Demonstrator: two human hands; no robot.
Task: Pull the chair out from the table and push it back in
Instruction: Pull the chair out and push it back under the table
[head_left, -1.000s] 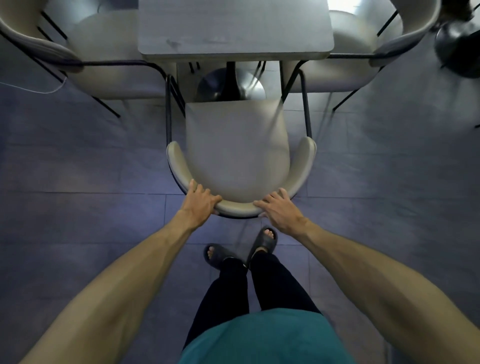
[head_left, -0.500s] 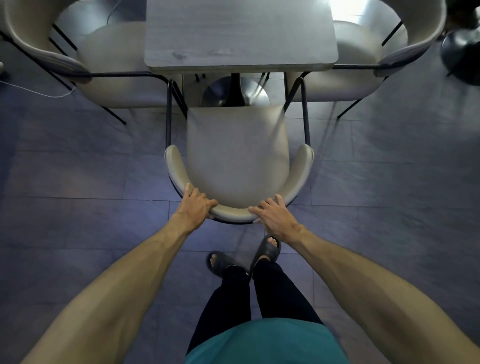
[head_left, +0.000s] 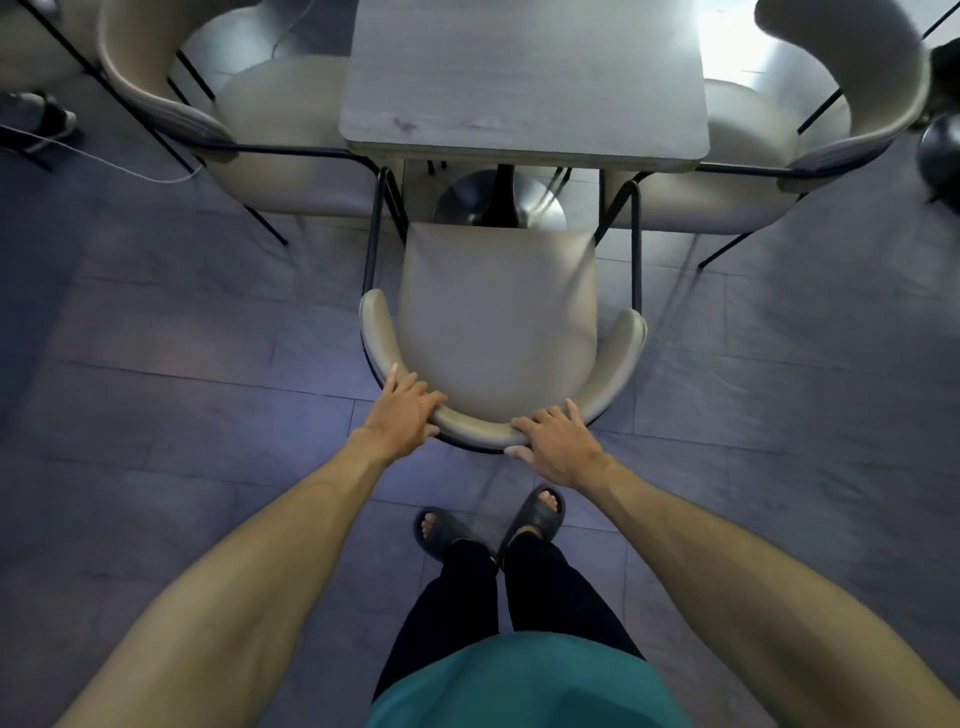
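Gripping the curved backrest of the chair (head_left: 498, 332), your left hand (head_left: 402, 413) and right hand (head_left: 553, 441) wrap its near rim. Seat stands clear of the table (head_left: 524, 78). Judged: chair is out; next push straight, between the neighbouring chairs.

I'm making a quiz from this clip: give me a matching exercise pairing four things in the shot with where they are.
Things:
1. left hand
2. right hand
3. table
4. sandals

Places:
A. on the floor behind the chair
B. on the chair back, right part
C. ahead of the chair, its edge clear of the seat
D. on the chair back, left part

Pairs: 1-D, 2-B, 3-C, 4-A
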